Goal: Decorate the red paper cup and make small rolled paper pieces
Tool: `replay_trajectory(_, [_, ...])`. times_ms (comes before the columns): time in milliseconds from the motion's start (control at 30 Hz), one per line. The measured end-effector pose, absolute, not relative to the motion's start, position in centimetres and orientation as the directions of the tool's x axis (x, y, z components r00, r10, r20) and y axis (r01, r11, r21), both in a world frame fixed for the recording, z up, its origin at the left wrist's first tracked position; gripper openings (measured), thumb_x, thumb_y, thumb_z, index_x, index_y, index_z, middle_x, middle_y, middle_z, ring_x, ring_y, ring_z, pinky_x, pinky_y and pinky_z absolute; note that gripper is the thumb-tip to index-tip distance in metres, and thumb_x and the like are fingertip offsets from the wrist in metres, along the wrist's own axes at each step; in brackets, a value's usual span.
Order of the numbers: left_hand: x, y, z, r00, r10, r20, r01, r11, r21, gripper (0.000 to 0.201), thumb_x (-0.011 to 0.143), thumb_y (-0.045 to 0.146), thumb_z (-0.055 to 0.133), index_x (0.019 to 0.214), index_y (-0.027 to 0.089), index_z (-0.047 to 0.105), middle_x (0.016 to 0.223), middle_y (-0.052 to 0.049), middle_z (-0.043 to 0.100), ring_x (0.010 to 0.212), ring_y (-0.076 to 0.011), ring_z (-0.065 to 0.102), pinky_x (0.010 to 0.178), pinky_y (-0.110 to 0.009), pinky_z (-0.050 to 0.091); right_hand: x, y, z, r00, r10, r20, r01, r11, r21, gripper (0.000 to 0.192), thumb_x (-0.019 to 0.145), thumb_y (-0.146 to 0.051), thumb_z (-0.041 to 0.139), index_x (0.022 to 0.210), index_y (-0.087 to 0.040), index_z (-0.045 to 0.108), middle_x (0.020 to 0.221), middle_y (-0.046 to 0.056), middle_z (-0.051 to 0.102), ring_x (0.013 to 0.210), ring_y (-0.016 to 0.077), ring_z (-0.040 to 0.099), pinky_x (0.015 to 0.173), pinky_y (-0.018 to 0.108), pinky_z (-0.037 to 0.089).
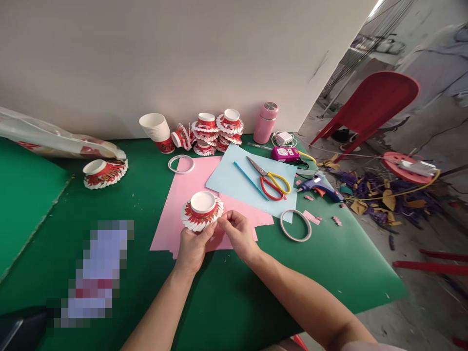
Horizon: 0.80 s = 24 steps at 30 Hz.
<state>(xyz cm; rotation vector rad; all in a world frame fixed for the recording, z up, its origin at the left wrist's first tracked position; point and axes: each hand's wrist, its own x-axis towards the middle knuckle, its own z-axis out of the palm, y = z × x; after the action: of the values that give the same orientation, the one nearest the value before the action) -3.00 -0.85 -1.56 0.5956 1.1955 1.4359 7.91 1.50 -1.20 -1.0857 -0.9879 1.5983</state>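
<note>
A red and white paper cup [203,202], its wall cut into strips that are folded outward in a ring, is held base up above the pink paper [166,222]. My left hand [193,247] grips the near edge of this cup, thumb on the fringe. At the cup's right edge, my right hand [239,234] pinches a strip between thumb and fingers. Light blue paper [228,170] lies beyond, bearing scissors [270,178] with red and yellow handles and a blue pencil-like stick [250,180]. A roll of tape [295,225] rests right of my hands.
Several finished-looking fringed cups [206,129] are stacked by the wall beside plain stacked cups [155,129] and a pink flask [266,122]. Another fringed cup [104,174] sits left. A blue glue gun [320,187] lies near the table's right edge. Another tape roll [181,165] lies behind.
</note>
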Motion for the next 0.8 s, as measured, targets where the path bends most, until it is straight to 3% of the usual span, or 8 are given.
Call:
replay_trajectory(367, [-2.64, -0.76, -1.1, -0.289, 0.916, -0.278, -0.482, 0.112, 0.869, 0.037, 0.056, 0.025, 0.079, 0.091, 0.015, 0.071, 0.096, -0.008, 0.072, 0.094, -0.0243, 0.064, 0.086, -0.037, 0.049, 8.0, 1.49, -0.69, -0.209, 0.961, -0.183, -0.254, -0.234, -0.938, 0.031, 0.07, -0.047, 0.064, 0.063, -0.019, 0.052, 0.053, -0.004, 0.049, 0.049, 0.0083, 0.042, 0.048, 0.022, 0.036])
replay_trajectory(600, [-2.67, -0.74, -1.16, -0.279, 0.927, -0.25, -0.518, 0.074, 0.852, 0.034, 0.06, 0.024, 0.078, 0.092, 0.018, 0.07, 0.097, -0.004, 0.072, 0.093, -0.0201, 0.064, 0.087, -0.032, 0.048, 7.83, 1.48, -1.1, -0.243, 0.965, -0.101, -0.282, -0.17, -0.944, 0.03, 0.067, -0.045, 0.069, 0.069, -0.018, 0.055, 0.063, -0.001, 0.058, 0.057, 0.0109, 0.053, 0.059, 0.025, 0.044])
replay_trajectory(800, [-2.54, -0.79, -1.53, -0.309, 0.928, -0.21, -0.466, 0.045, 0.884, 0.036, 0.06, 0.025, 0.077, 0.094, 0.016, 0.069, 0.099, -0.006, 0.071, 0.097, -0.0234, 0.063, 0.088, -0.034, 0.048, 8.01, 1.44, -1.15, -0.243, 0.964, -0.106, -0.227, -0.163, -0.96, 0.032, 0.07, -0.048, 0.066, 0.066, -0.019, 0.053, 0.061, -0.001, 0.058, 0.057, 0.0122, 0.054, 0.059, 0.026, 0.044])
